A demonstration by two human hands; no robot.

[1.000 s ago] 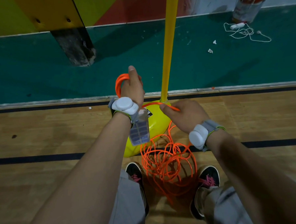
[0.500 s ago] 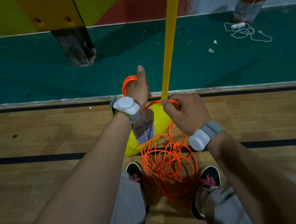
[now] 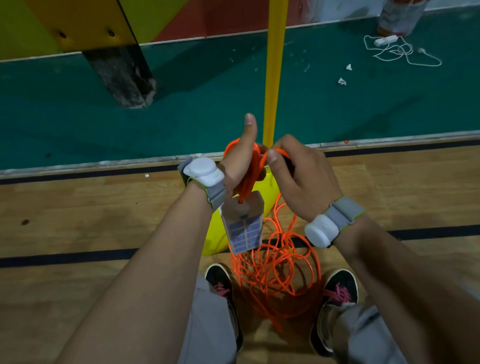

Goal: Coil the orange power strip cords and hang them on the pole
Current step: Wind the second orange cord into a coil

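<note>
Over wooden floor (image 3: 68, 218), orange cord (image 3: 248, 180) coiled round gripping left hand (image 3: 239, 165), right fingers (image 3: 287, 144) pinching one strand.

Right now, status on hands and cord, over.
Left hand grips coil, power strip dangling. Right hand pinches orange cord beside it. Slack piled between shoes; none on pole.

Banded wrists.
Behind left hand (image 3: 239, 165) and right hand (image 3: 302, 175) sat grey straps (image 3: 215, 193) with white pucks (image 3: 202, 168); grey trousers (image 3: 210, 336), black shoes (image 3: 340, 281), pink laces (image 3: 339, 293).
</note>
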